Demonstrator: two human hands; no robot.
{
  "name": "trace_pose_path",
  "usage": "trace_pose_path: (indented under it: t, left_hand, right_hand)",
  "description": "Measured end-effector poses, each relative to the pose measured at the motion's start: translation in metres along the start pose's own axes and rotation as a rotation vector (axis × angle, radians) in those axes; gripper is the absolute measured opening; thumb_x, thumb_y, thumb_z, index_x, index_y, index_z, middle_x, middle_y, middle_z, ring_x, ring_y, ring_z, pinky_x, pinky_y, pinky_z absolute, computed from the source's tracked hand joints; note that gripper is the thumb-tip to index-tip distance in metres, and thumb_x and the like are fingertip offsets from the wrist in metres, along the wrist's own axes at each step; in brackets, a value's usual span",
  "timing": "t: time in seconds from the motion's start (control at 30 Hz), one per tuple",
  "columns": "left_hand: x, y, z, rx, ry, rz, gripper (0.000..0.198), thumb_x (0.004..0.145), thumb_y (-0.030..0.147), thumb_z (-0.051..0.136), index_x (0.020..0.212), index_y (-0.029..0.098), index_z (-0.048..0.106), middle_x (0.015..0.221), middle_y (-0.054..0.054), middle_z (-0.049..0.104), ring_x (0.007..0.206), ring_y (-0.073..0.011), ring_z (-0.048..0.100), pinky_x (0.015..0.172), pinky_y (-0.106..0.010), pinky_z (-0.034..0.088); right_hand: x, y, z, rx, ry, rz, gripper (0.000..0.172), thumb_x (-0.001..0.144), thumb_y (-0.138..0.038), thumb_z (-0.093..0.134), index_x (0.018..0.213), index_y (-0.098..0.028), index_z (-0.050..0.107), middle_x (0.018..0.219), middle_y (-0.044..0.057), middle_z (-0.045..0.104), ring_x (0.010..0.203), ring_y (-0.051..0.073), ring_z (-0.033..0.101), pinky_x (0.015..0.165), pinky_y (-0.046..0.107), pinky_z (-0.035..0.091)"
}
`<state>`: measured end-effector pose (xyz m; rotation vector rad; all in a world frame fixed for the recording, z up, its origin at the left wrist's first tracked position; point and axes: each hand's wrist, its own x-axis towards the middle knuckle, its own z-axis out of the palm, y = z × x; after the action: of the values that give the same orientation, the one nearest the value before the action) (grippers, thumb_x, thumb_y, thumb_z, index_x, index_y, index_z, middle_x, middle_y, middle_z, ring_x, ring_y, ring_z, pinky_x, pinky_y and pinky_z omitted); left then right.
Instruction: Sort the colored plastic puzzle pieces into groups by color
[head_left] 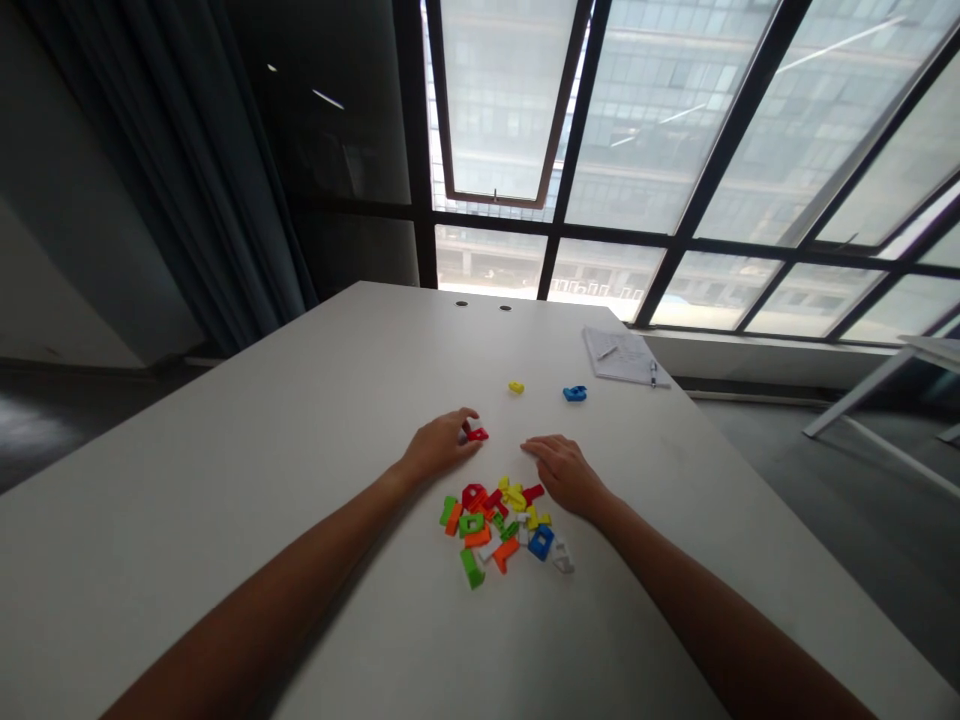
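Observation:
My left hand [442, 445] rests on the white table [247, 420] with its fingertips curled around a small red plastic piece [477, 434], which they partly hide. My right hand [566, 475] lies open with nothing in it, its fingers just above a loose pile of multicoloured plastic pieces [499, 525]. The pile holds red, yellow, green, orange, blue and white shapes. Farther away lie a yellow piece [516, 387] and a blue piece [574, 393], apart from both hands.
A sheet of notes [622, 355] and a pen [654, 374] lie at the far right corner. Two small holes [484, 306] mark the far end of the tabletop. Beyond the edges are a large window, a dark curtain, and a white table frame [862, 395].

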<state>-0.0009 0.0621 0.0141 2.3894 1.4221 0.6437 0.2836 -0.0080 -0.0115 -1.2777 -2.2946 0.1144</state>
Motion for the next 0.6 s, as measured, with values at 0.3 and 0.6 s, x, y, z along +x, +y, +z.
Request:
trace_pose_path:
  t: [0.3, 0.6]
  left_hand:
    - [0.061, -0.058, -0.012, 0.217, 0.198, -0.384, 0.037, 0.088, 0.057, 0.063, 0.103, 0.024, 0.072, 0.104, -0.007, 0.076, 0.097, -0.0270, 0.067, 0.078, -0.033, 0.048]
    - [0.073, -0.060, -0.010, 0.227, 0.204, -0.456, 0.057, 0.088, 0.065, 0.062, 0.126, 0.023, 0.062, 0.109, -0.011, 0.075, 0.104, -0.0308, 0.068, 0.088, -0.038, 0.047]
  right_hand:
    - [0.000, 0.002, 0.001, 0.017, 0.039, -0.016, 0.037, 0.093, -0.007, 0.052, 0.121, -0.024, 0.070, 0.126, 0.008, 0.068, 0.119, 0.025, 0.059, 0.104, 0.044, 0.043]
    - [0.001, 0.003, 0.001, 0.072, 0.054, -0.018, 0.035, 0.091, -0.008, 0.053, 0.116, -0.023, 0.072, 0.123, 0.008, 0.070, 0.116, 0.025, 0.060, 0.105, 0.045, 0.044]
